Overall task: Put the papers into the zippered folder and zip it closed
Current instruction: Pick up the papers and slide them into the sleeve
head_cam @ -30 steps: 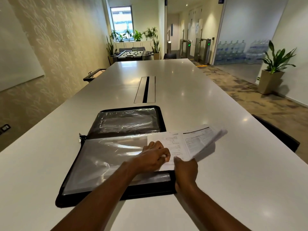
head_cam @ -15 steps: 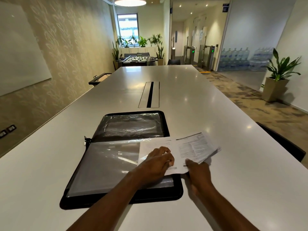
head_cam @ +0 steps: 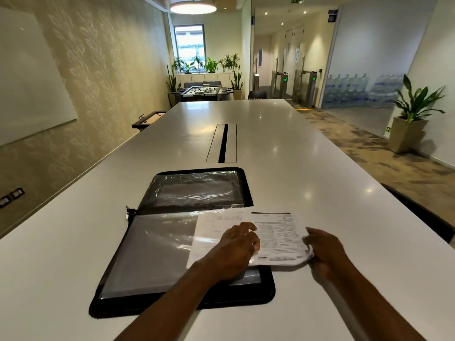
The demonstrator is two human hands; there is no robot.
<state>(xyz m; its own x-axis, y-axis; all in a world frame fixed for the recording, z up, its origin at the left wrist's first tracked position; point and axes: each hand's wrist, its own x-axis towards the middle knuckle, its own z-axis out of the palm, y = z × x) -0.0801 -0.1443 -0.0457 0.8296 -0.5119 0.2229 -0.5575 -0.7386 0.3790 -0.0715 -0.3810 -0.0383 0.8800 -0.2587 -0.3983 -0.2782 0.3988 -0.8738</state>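
A black zippered folder [head_cam: 172, 257] lies open on the white table, its two halves lined with clear plastic sleeves. Printed papers [head_cam: 278, 232] rest across the near half's right edge, partly slid under the plastic and partly hanging over the table. My left hand [head_cam: 237, 249] presses down on the sleeve and papers at the folder's right side. My right hand [head_cam: 322, 249] grips the papers' right corner, which curls up under the fingers. The zip pull [head_cam: 127, 214] sticks out at the folder's left hinge.
The long white table [head_cam: 307, 168] has a cable slot [head_cam: 222, 143] just beyond the folder. A dark chair [head_cam: 418, 212] stands at the right edge. Potted plants, a foosball table and stacked water bottles fill the far room.
The papers have come down flatter and slid left, further into the near sleeve. My right hand shifted from the papers' lower edge to their right corner. The camera tilted up.
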